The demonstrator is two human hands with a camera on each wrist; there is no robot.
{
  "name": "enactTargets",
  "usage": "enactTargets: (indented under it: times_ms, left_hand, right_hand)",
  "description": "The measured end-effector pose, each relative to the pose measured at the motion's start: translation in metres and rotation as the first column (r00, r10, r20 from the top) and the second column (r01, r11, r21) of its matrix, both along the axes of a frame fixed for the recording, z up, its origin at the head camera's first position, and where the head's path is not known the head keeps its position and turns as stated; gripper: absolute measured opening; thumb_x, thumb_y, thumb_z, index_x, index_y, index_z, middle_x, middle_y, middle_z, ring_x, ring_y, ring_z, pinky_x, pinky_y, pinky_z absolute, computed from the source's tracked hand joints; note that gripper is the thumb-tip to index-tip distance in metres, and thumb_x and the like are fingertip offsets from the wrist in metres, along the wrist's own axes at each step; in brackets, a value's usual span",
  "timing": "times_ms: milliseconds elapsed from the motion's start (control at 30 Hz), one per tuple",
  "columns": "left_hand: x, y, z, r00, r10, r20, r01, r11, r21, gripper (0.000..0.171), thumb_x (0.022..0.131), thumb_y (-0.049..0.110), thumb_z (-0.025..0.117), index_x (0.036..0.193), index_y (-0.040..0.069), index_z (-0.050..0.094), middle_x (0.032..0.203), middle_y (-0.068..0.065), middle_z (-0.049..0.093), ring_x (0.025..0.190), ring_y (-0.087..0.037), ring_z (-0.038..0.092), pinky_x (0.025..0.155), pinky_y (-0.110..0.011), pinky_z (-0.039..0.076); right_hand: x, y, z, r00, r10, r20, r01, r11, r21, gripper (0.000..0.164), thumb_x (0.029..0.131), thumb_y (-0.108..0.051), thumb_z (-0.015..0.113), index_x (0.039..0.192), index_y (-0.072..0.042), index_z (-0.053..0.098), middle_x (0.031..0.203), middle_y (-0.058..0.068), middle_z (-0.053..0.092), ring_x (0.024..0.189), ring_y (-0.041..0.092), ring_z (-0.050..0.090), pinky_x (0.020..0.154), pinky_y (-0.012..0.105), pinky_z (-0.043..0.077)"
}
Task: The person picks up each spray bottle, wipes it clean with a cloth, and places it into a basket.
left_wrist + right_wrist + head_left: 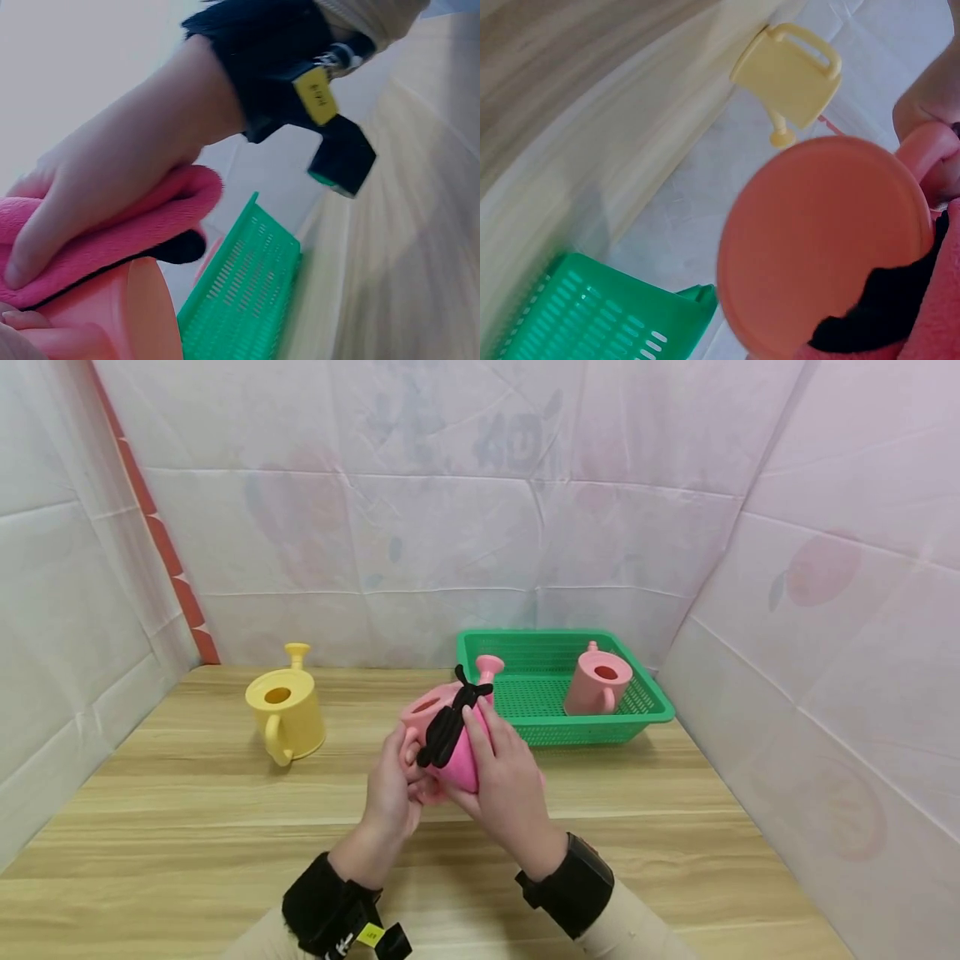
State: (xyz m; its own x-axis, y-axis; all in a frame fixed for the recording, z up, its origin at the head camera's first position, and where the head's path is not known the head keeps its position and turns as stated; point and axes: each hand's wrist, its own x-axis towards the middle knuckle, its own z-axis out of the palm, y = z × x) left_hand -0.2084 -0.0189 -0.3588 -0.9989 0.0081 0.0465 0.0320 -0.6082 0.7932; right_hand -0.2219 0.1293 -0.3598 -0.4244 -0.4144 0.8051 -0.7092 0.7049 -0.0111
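Note:
My left hand (390,789) grips the handle of a pink watering can (429,706), held up over the table with its spout pointing away. My right hand (512,789) holds a bright pink cloth (460,768) with black parts against the can's side. In the left wrist view, the fluffy pink cloth (127,229) lies folded under the right hand, along the can wall (150,307). From the right wrist, the can's round flat base (817,232) shows, the cloth's black edge overlapping it. Part of the can is hidden behind the right hand and cloth.
A green perforated basket (517,733) stands at the back right, with another pink watering can (597,683) inside. On the left of the wooden table (187,827) stands a yellow watering can (300,714). Pale printed sheets (420,535) wall in the back and sides.

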Motion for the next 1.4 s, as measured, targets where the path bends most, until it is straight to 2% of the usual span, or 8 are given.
enactTargets:
  times_ms: [200, 267, 500, 733, 833, 933, 1167, 1400]
  left_hand:
    - [0.003, 0.006, -0.006, 0.998, -0.026, -0.050, 0.023, 0.998, -0.057, 0.044, 0.101, 0.039, 0.031, 0.067, 0.012, 0.039, 0.051, 0.005, 0.028, 0.043, -0.007, 0.024, 0.041, -0.022, 0.020]
    - [0.004, 0.007, -0.007, 0.998, -0.033, -0.056, 0.030, 0.998, -0.062, 0.047, 0.100, 0.039, 0.033, 0.062, 0.013, 0.034, 0.049, 0.005, 0.027, 0.042, -0.008, 0.023, 0.040, -0.022, 0.020]
    - [0.005, 0.010, -0.008, 0.998, -0.051, -0.047, 0.047, 0.995, -0.084, 0.055, 0.095, 0.053, 0.040, 0.059, 0.012, 0.026, 0.049, 0.006, 0.026, 0.041, -0.008, 0.022, 0.039, -0.023, 0.021]
    - [0.002, 0.005, -0.003, 1.000, -0.022, -0.011, 0.021, 0.996, -0.088, 0.053, 0.099, 0.043, 0.034, 0.056, 0.013, 0.036, 0.046, 0.004, 0.028, 0.040, -0.009, 0.025, 0.038, -0.022, 0.023]
    - [0.001, 0.001, 0.000, 1.000, -0.011, 0.009, 0.011, 0.997, -0.079, 0.048, 0.100, 0.042, 0.032, 0.068, 0.012, 0.054, 0.046, 0.004, 0.031, 0.040, -0.009, 0.027, 0.038, -0.021, 0.024]
    - [-0.001, -0.003, 0.003, 1.000, -0.010, 0.027, 0.011, 0.998, -0.059, 0.041, 0.100, 0.043, 0.031, 0.090, 0.012, 0.057, 0.049, 0.003, 0.034, 0.041, -0.010, 0.029, 0.039, -0.021, 0.028]
    - [-0.002, -0.015, 0.013, 0.999, 0.015, -0.037, -0.013, 0.999, 0.052, 0.046, 0.100, 0.041, 0.029, 0.064, 0.014, 0.024, 0.048, 0.006, 0.024, 0.041, -0.008, 0.020, 0.041, -0.025, 0.017]
    - [-0.002, -0.016, 0.014, 0.997, 0.027, -0.079, -0.021, 0.996, 0.081, 0.047, 0.101, 0.040, 0.028, 0.062, 0.014, 0.025, 0.047, 0.007, 0.024, 0.042, -0.010, 0.018, 0.043, -0.026, 0.014]
  right_hand:
    - [-0.001, 0.000, 0.007, 1.000, -0.012, 0.017, 0.012, 1.000, -0.020, 0.080, 0.074, -0.038, 0.074, 0.138, -0.003, 0.039, 0.139, 0.020, 0.039, 0.118, 0.036, 0.048, 0.093, 0.049, 0.042]
    - [-0.003, -0.002, 0.010, 1.000, -0.021, 0.019, 0.022, 1.000, -0.021, 0.079, 0.075, -0.038, 0.073, 0.138, -0.003, 0.039, 0.139, 0.020, 0.039, 0.119, 0.036, 0.047, 0.094, 0.049, 0.041]
    - [-0.007, -0.009, 0.018, 0.998, -0.067, -0.014, 0.067, 0.998, 0.001, 0.079, 0.075, -0.039, 0.072, 0.137, -0.003, 0.039, 0.139, 0.019, 0.040, 0.121, 0.034, 0.044, 0.096, 0.048, 0.039]
    - [-0.005, -0.009, 0.013, 0.996, -0.068, -0.049, 0.070, 0.997, 0.033, 0.073, 0.077, -0.038, 0.068, 0.134, -0.001, 0.043, 0.137, 0.021, 0.042, 0.122, 0.037, 0.044, 0.091, 0.051, 0.043]
    - [-0.003, -0.008, 0.009, 0.998, -0.052, -0.042, 0.054, 0.998, 0.035, 0.073, 0.076, -0.039, 0.069, 0.134, -0.002, 0.043, 0.136, 0.021, 0.042, 0.120, 0.036, 0.045, 0.087, 0.051, 0.045]
    - [-0.002, -0.005, 0.004, 0.999, -0.029, -0.024, 0.030, 0.999, 0.027, 0.076, 0.075, -0.040, 0.072, 0.134, -0.002, 0.042, 0.136, 0.020, 0.043, 0.119, 0.035, 0.046, 0.088, 0.050, 0.045]
    - [-0.001, 0.000, -0.010, 1.000, 0.018, -0.017, -0.018, 1.000, 0.006, 0.077, 0.076, -0.042, 0.069, 0.136, -0.003, 0.040, 0.136, 0.019, 0.042, 0.117, 0.035, 0.047, 0.091, 0.050, 0.044]
    - [-0.001, 0.000, -0.014, 0.999, 0.030, -0.013, -0.031, 1.000, -0.007, 0.078, 0.076, -0.042, 0.068, 0.137, -0.004, 0.039, 0.138, 0.019, 0.040, 0.117, 0.036, 0.046, 0.091, 0.050, 0.043]
